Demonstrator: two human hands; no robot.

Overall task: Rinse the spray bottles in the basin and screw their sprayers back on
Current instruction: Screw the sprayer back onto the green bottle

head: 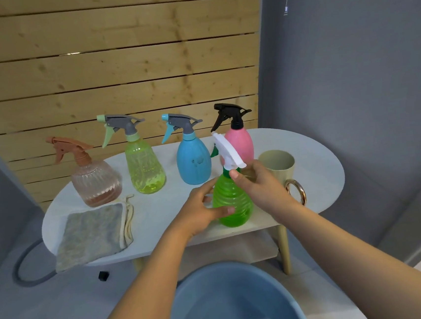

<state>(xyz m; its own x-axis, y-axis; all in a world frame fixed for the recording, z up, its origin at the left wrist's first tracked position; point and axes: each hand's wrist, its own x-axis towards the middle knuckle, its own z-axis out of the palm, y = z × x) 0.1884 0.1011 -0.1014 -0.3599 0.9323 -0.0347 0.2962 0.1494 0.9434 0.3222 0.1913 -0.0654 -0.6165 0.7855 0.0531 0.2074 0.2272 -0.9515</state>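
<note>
Near edge of table point(314, 154): left hand point(201, 209) wraps green bottle point(231, 203) to steady it; right hand point(258, 183) pinches collar under white sprayer point(226, 152), probably for turning. Basin point(192, 300) waits below.

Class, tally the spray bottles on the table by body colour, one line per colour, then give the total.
Clear brownish spray bottle: 1
Yellow-green spray bottle: 1
Blue spray bottle: 1
Pink spray bottle: 1
Green spray bottle, held by both hands: 1
Total: 5

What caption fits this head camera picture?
Two hands grip the green bottle on the table.
</note>
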